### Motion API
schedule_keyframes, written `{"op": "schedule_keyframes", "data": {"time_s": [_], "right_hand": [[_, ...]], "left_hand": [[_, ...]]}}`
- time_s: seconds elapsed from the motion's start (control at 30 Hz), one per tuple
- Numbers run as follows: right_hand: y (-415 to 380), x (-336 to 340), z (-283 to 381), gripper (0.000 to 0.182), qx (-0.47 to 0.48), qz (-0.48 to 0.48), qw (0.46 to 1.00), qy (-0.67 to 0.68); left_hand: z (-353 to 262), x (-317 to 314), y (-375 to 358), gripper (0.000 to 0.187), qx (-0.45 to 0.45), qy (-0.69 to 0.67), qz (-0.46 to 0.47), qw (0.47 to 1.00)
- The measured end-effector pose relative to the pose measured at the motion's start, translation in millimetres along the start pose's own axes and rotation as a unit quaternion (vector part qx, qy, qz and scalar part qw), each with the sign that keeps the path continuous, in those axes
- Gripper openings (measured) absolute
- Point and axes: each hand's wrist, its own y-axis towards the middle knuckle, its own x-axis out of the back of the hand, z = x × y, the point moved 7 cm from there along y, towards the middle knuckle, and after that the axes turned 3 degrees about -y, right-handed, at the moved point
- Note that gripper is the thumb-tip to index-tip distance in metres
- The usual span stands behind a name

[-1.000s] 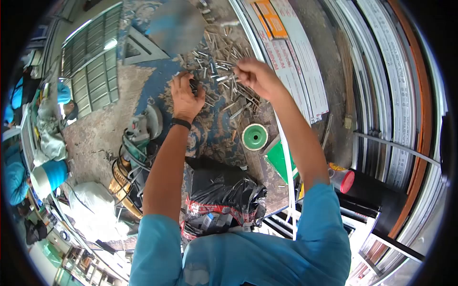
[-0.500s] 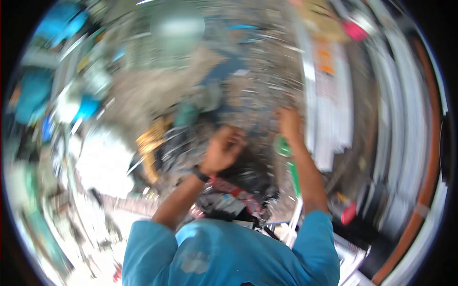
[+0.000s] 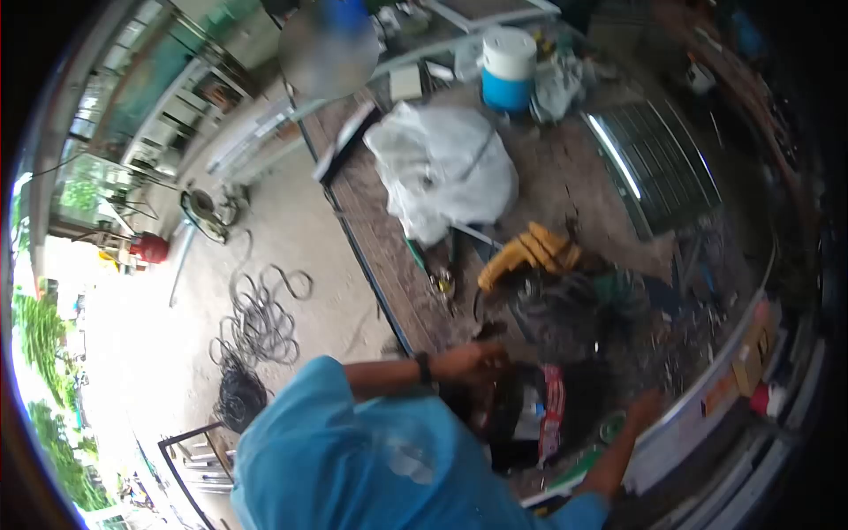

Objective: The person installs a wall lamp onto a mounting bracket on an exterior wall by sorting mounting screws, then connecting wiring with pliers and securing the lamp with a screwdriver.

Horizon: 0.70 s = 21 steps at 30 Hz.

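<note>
My left hand (image 3: pixel 475 360), with a black band at its wrist, is curled at the near edge of the bench, and what it holds, if anything, is hidden. Just beyond its fingers lies a black plastic bag (image 3: pixel 508 402) with a red printed strip (image 3: pixel 552 411). My right hand (image 3: pixel 647 410) reaches out over the right side of the bench, its fingers smeared by motion. A round green roll (image 3: pixel 611 428) lies close beside that hand, near a long green item (image 3: pixel 574 466).
On the bench are yellow work gloves (image 3: pixel 530 254), a white plastic bag (image 3: pixel 450 168), green-handled pliers (image 3: pixel 433 274), a blue-and-white cooler jug (image 3: pixel 509 69) and a slatted dark panel (image 3: pixel 658 163). Coiled black strip (image 3: pixel 256 322) lies on the floor to the left. Long pale profiles (image 3: pixel 680 442) border the right.
The view has swung left, bringing the floor and more of the bench into sight. My left hand now appears nearer my body; my right hand remains by the green roll.
</note>
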Motion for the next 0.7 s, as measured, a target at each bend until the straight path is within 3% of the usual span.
{"op": "schedule_keyframes", "data": {"time_s": [0.03, 0.07, 0.1, 0.23, 0.27, 0.33, 0.37, 0.4, 0.47, 0.5, 0.53, 0.63, 0.7], "right_hand": [[-6, -21, -9, 0.020, -0.001, 0.077, 0.997, -0.028], [-4, -42, -18, 0.021, -0.006, 0.144, 0.988, -0.050], [8, -36, -14, 0.022, -0.016, 0.127, 0.992, -0.019], [15, 3, 5, 0.028, 0.055, 0.156, 0.986, -0.020], [14, -51, -42, 0.031, -0.023, 0.036, 0.999, 0.025], [11, -25, -42, 0.027, -0.140, 0.041, 0.971, 0.189], [7, -13, -56, 0.025, -0.201, 0.036, 0.942, 0.265], [-8, -19, -62, 0.031, -0.331, 0.066, 0.810, 0.480], [-30, 18, -20, 0.038, -0.326, 0.097, 0.588, 0.734], [-29, 52, 10, 0.040, -0.281, 0.084, 0.573, 0.765], [-43, 82, 33, 0.033, -0.347, 0.146, 0.513, 0.771], [-74, 138, 69, 0.021, -0.290, 0.096, 0.476, 0.825], [-107, 215, 152, 0.021, -0.277, 0.070, 0.423, 0.860]], "left_hand": [[4, 1, -16, 0.024, 0.028, -0.005, 0.003, 1.000], [8, 4, -30, 0.024, -0.034, 0.017, -0.019, 0.999], [14, 24, -37, 0.024, -0.101, 0.054, -0.054, 0.992], [47, 84, -74, 0.023, -0.032, 0.032, -0.124, 0.991], [51, 95, -92, 0.023, -0.011, 0.029, -0.149, 0.988], [71, 123, -117, 0.023, 0.025, 0.050, -0.206, 0.977], [87, 132, -127, 0.023, 0.021, 0.047, -0.235, 0.971], [106, 132, -136, 0.024, 0.057, 0.044, -0.226, 0.971], [133, 149, -161, 0.025, 0.068, 0.093, -0.218, 0.969], [142, 154, -172, 0.026, 0.035, 0.099, -0.239, 0.965], [141, 157, -185, 0.027, 0.073, 0.019, -0.213, 0.974], [136, 165, -224, 0.028, 0.011, 0.115, -0.181, 0.977], [142, 173, -254, 0.027, -0.024, 0.096, -0.158, 0.983]]}}
